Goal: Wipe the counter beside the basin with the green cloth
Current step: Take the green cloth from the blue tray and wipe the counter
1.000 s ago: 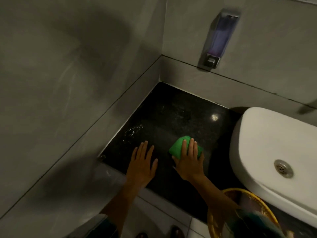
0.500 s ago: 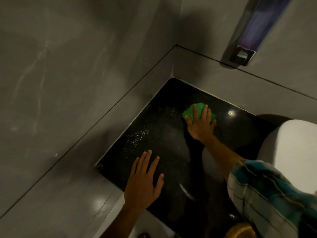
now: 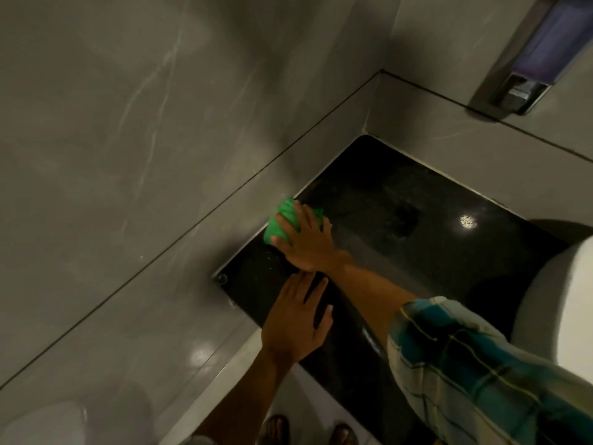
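Green cloth (image 3: 282, 220) bunched under the right hand (image 3: 305, 242), at the left edge of the dark desk (image 3: 401, 252), touching the foot of the grey wall (image 3: 144, 155). Right hand lies flat over the cloth, fingers spread, pressing it down rather than gripping it. Left hand (image 3: 295, 329) open and empty, palm down on the near edge of the desk, bracing.

Judgement: step in hand is the pass along the wall seam. Do it well by keeping the palm flat and the pressure even, running the cloth tight into the seam, then overlapping strokes toward the white basin (image 3: 564, 309) at right. Pale specks near the right wrist look still unwiped.

Count: one cloth, two hands, one basin, one wall dispenser (image 3: 526, 59) far right.
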Available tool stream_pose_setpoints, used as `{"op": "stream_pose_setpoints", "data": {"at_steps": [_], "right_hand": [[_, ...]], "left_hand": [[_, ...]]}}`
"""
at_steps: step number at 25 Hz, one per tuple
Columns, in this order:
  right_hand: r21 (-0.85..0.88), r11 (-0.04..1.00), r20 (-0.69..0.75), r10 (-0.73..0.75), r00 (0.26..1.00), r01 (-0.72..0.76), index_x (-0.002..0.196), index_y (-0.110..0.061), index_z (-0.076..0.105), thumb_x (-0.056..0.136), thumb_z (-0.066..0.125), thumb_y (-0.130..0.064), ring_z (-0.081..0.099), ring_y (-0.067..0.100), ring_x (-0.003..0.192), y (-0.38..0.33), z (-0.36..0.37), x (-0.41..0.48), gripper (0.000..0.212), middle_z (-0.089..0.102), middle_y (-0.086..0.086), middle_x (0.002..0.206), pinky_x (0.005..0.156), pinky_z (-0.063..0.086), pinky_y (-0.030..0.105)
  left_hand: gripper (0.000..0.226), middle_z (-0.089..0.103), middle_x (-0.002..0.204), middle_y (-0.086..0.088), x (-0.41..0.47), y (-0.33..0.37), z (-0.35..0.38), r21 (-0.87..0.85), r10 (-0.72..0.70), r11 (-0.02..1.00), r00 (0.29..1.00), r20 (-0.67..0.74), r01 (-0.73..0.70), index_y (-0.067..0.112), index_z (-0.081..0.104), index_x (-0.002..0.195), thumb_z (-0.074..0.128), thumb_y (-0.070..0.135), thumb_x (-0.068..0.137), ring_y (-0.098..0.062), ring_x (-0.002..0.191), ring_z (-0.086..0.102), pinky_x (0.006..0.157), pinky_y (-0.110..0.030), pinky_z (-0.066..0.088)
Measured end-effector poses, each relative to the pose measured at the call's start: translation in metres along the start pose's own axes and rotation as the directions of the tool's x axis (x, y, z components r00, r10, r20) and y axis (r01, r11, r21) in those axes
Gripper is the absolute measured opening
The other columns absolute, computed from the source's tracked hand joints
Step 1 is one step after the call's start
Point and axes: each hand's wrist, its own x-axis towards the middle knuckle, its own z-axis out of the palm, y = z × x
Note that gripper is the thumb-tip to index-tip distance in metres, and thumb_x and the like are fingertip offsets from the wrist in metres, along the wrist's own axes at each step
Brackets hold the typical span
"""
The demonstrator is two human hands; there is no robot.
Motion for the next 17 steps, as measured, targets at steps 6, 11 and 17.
{"op": "stream_pose_setpoints", "data": {"at_steps": [6,11,17], "right_hand": [[-0.238,0.935,0.036,-0.262,0.964,0.263,0.150,-0.040,0.006,0.095,0.020,-0.059,-0.006,0.025,0.149,0.021,0.004,-0.028,0.060,-0.008,0.006,0.163,0.116,0.001,0.056],[-0.153,0.959,-0.127,0.221,0.967,-0.240,0.150,-0.039,0.008,0.094,0.023,-0.060,-0.001,0.026,0.150,0.114,-0.020,-0.062,0.062,-0.003,0.008,0.163,0.115,0.008,0.061],[-0.001,0.873,-0.083,0.486,0.870,-0.487,0.148,-0.040,-0.001,0.094,0.017,-0.060,-0.005,0.034,0.148,0.108,0.003,-0.151,0.061,-0.007,0.013,0.162,0.114,0.003,0.063]], "left_hand": [[0.051,0.037,0.152,-0.010,-0.015,-0.004,0.001,0.105,0.125,0.986,0.991,0.056,-0.130,0.016,0.028,0.146,0.025,0.040,0.101,-0.022,0.143,0.029,0.118,-0.037,0.020],[0.055,0.022,0.158,-0.006,-0.016,0.000,0.007,0.188,0.076,0.978,0.994,0.078,-0.090,0.017,0.019,0.148,0.020,0.044,0.100,-0.018,0.147,0.011,0.119,-0.039,0.013],[0.055,0.031,0.155,-0.009,-0.013,-0.007,0.000,0.193,0.065,0.978,0.996,0.064,-0.076,0.014,0.024,0.146,0.023,0.043,0.099,-0.020,0.145,0.018,0.118,-0.040,0.016]]}}
